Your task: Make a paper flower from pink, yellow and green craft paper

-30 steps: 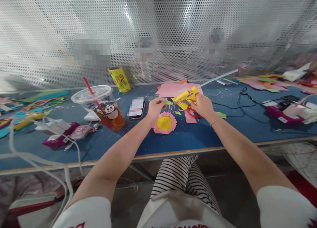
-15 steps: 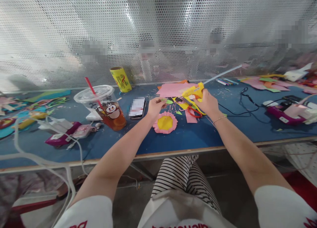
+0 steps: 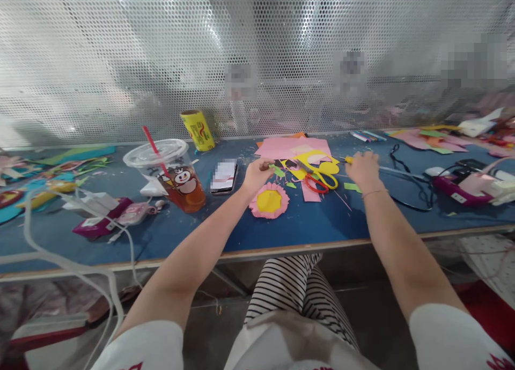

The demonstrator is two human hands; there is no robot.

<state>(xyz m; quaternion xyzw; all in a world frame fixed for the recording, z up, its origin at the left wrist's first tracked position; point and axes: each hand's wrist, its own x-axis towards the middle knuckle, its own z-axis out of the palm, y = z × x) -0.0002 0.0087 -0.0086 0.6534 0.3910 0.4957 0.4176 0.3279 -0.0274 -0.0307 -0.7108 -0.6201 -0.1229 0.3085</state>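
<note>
My left hand (image 3: 258,174) is closed in a pinch on a small green paper piece (image 3: 277,170), just above a pink paper flower (image 3: 269,201) with a yellow centre that lies on the table. Over to the right, my right hand (image 3: 364,171) is closed around a yellow glue gun (image 3: 349,160), low at the tabletop. Most of the gun is hidden by the fingers; its front end shows on the left and a long clear glue stick (image 3: 402,171) sticks out to the right. Between my hands lie scissors (image 3: 322,179) with red and yellow handles, on yellow and pink paper (image 3: 298,146).
On the left stand a lidded drink cup (image 3: 181,182) with a red straw and a yellow tube (image 3: 198,131). A phone (image 3: 224,175) lies beside the cup. Purple power strips (image 3: 462,190) with cables sit at both sides. A perforated metal screen (image 3: 281,53) closes the back.
My right hand has moved right and down to the table with the glue gun, uncovering the scissors. The left hand stays near the flower with the green piece.
</note>
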